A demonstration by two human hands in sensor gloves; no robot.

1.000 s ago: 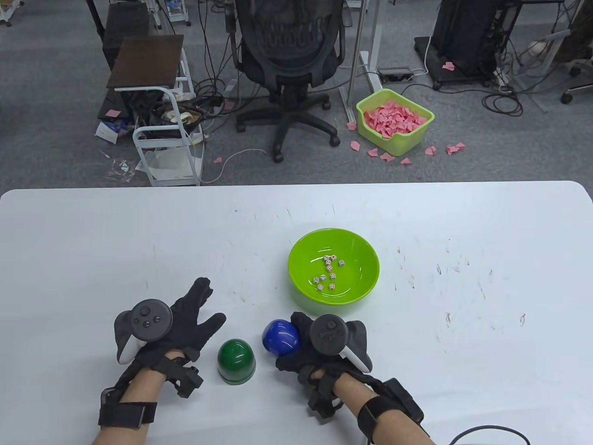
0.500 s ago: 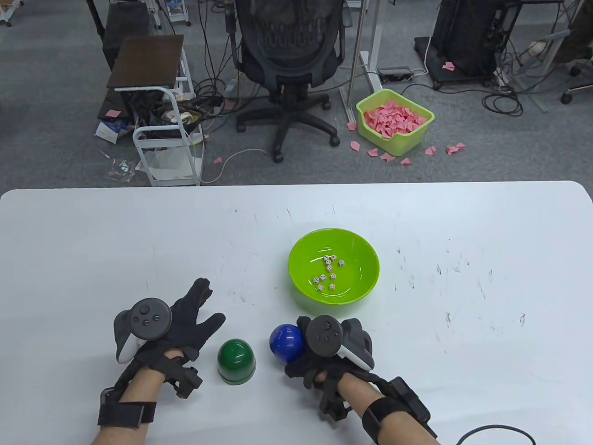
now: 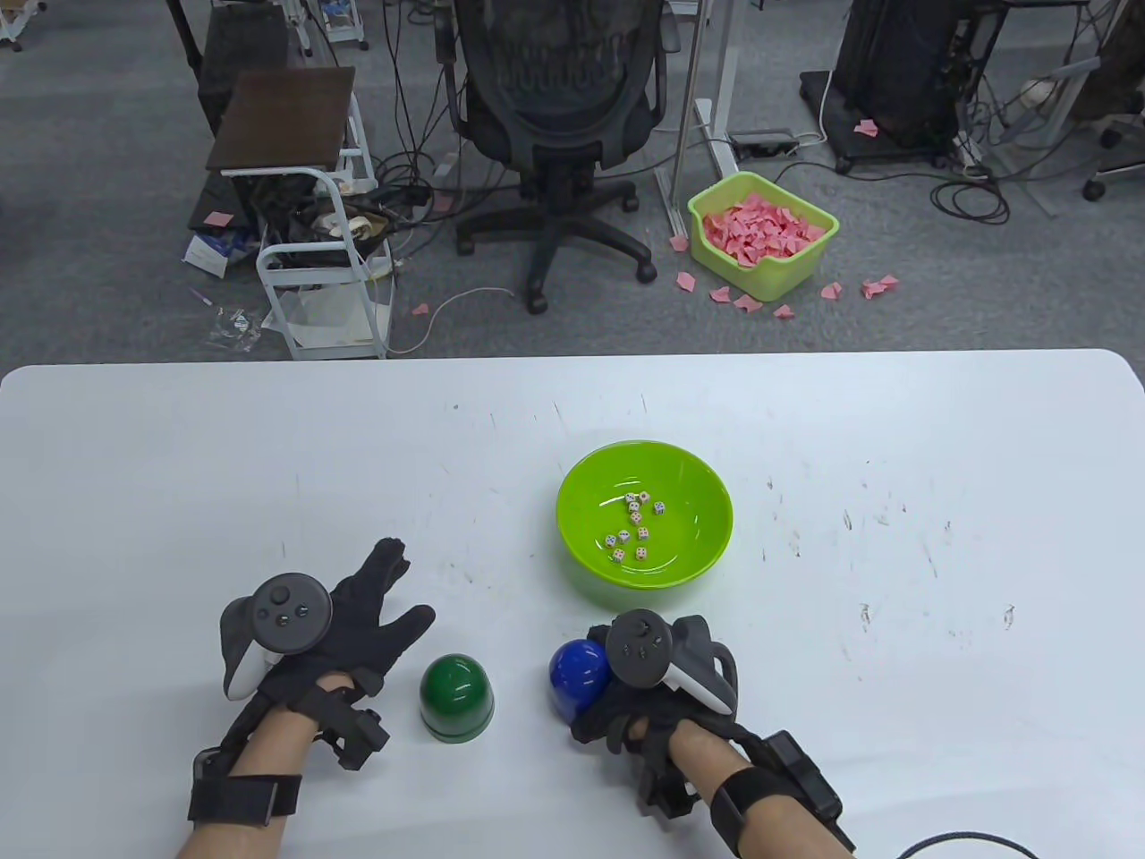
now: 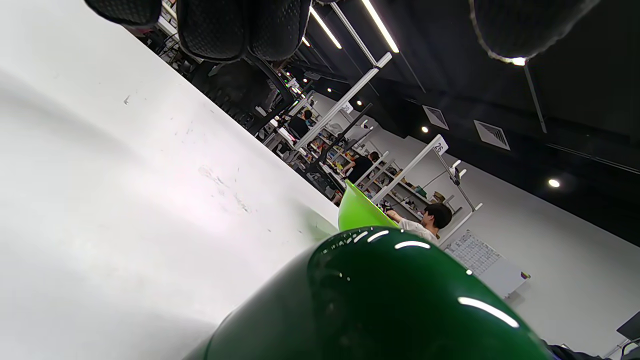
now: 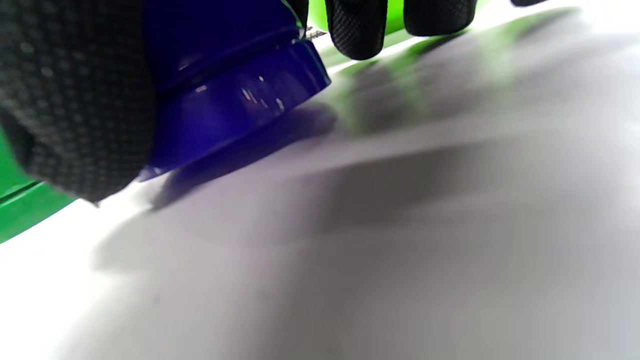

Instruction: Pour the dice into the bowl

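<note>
The right hand [image 3: 657, 680] covers most of the blue cup [image 3: 577, 676]; dice [image 3: 633, 528] pips unreadable.

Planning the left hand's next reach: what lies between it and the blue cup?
The green cup, dome up, beside the left hand; table view shows the blue cup beyond.

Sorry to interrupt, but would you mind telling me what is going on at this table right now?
A person in sensor gloves is working with dice cups. The right hand grips the blue cup, mouth down, low over the white table near the lime-green bowl, which holds about ten dice. The left hand rests open beside the green cup, which stands upside down, untouched.
</note>
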